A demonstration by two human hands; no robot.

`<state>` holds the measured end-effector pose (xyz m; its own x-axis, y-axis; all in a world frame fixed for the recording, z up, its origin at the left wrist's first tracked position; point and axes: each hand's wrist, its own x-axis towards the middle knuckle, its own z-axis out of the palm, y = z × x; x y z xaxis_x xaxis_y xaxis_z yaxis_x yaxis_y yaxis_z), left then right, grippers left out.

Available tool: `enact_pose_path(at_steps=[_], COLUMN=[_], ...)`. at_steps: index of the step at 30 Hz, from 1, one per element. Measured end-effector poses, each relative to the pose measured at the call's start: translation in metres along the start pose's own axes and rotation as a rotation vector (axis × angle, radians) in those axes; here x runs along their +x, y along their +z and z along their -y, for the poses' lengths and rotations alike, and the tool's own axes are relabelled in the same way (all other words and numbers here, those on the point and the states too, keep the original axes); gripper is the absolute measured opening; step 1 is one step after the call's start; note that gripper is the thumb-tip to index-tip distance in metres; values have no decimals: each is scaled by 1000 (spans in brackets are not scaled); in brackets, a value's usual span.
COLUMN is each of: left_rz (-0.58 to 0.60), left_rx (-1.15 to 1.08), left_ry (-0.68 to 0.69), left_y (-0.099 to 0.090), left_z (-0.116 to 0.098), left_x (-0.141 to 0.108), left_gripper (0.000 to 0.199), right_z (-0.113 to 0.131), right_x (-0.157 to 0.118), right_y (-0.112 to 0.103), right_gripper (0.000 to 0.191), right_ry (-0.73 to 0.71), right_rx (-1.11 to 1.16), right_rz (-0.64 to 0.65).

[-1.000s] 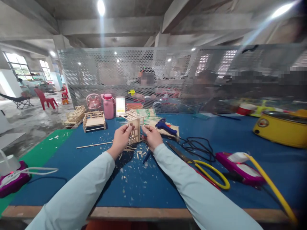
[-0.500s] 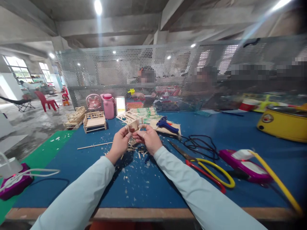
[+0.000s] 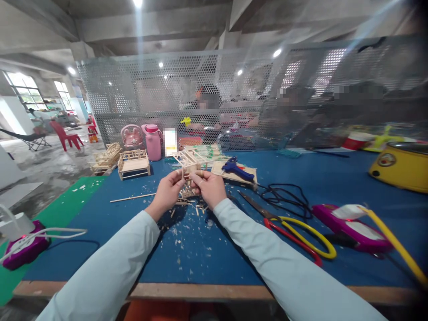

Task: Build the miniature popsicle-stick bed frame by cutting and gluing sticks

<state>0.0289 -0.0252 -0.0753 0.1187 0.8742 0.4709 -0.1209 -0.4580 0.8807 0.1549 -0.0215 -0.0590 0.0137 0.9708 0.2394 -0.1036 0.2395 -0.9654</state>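
Note:
Between my two hands is a small model of pale wooden sticks, held just above the table. My left hand has its thumb and fingers closed on the model's left side. On the right side, my right hand pinches it, fingertips close to the left ones. The fingers hide the model's lower part. Short stick offcuts and pale crumbs lie beneath. A blue glue gun rests on a wooden board beyond my right hand.
Red-and-yellow-handled scissors and a purple power strip lie at right, with a yellow pot behind. Stick-built models and a pink jug stand back left. A perforated metal screen crosses the far edge; people sit beyond.
My hands still grip the stick model, which has turned and tipped somewhat. My right hand's fingers have shifted on it. The whole view has moved slightly.

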Motion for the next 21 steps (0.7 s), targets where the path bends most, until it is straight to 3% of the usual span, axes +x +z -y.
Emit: enact_pose_path(at_steps=[4, 9, 14, 21], left_rz=[4, -91, -92, -105], left_rx=[0, 85, 205, 355], left_ry=[21, -11, -19, 16], left_y=[3, 4, 4, 0], left_z=[-1, -6, -7, 0], left_x=[-2, -6, -8, -6], left_gripper=[35, 40, 30, 30], right_z=[-5, -5, -4, -8], right_x=[2, 2, 2, 7], right_y=[3, 3, 2, 2], right_gripper=[23, 22, 19, 23], right_ry=[0, 9, 2, -3], right_rx=[-5, 5, 23, 23], right_rz=[-21, 18, 50, 60])
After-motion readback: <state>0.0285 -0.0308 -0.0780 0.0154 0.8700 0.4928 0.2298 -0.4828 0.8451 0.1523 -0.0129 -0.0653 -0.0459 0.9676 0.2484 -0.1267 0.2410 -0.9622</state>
